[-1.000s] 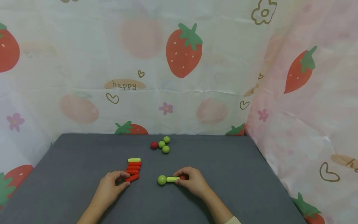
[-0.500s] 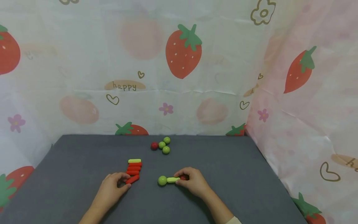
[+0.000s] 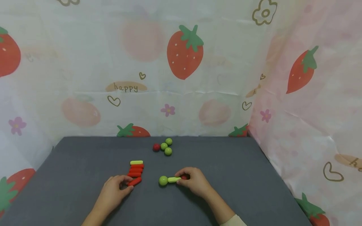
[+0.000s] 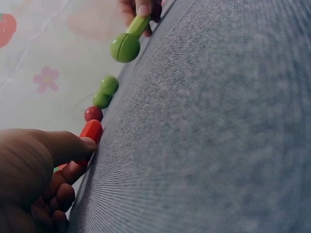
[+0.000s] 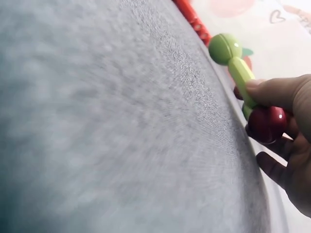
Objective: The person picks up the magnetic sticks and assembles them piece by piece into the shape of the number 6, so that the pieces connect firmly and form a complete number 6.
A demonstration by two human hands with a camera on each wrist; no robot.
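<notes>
The pale green stick lies near the middle of the table, at the right hand. Its long axis runs crosswise, left to right, almost level in the head view. The large green ball caps the left end and points toward the left hand; the dark red ball is at the right end, partly covered by the fingers in the head view. Contact between this assembly and the table cannot be determined.

Right hand: narrow grip. Thumb and fingers pinch the pale green stick next to the dark red ball.

Left hand: narrow grip. Thumb and finger pinch the near red stick at its left end. The axis of this stick is oblique, its right end pointing away from the person.

Just beyond the near red stick, three red sticks and one yellow stick are stacked side by side in a row, axes crosswise, yellow farthest. Near the far table edge, a single red ball sits beside three small green balls.
</notes>
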